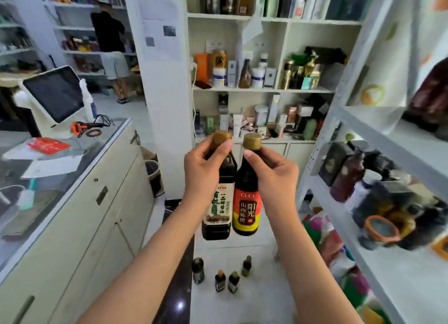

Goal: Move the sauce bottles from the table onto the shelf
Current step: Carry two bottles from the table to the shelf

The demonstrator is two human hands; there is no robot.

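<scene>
Mid-air, between desk and shelf, we see both arms outstretched. Left grip clamps the soy bottle neck; right grip clamps the vinegar bottle neck.

Left hand: gripping neck of soy sauce bottle, held upright in the air.
Right hand: gripping neck of vinegar bottle, upright, touching the other.
Below: four small bottles standing.
Right side: white shelf, blurred goods.
</scene>
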